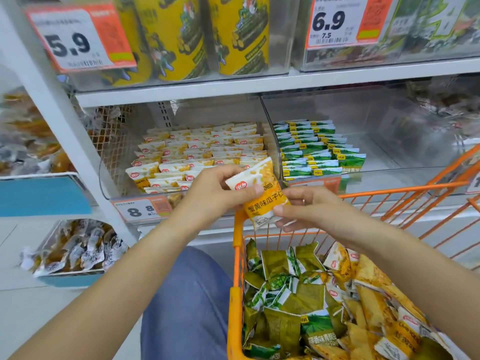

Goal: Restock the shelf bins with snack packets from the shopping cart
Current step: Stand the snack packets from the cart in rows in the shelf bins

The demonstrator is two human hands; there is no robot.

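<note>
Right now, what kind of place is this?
Most likely a grocery or snack shop aisle: white shelves with clear plastic bins of yellow-and-white snack packets, orange-edged price tags, and an orange wire shopping cart full of packets. Both hands hold one yellow packet.

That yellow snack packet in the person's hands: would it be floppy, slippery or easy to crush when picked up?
The yellow snack packet probably handles light: the left hand and right hand hold it by fingertips alone. It looks puffed, so likely soft and crushable rather than stiff. Its glossy film may be somewhat slippery.
</note>
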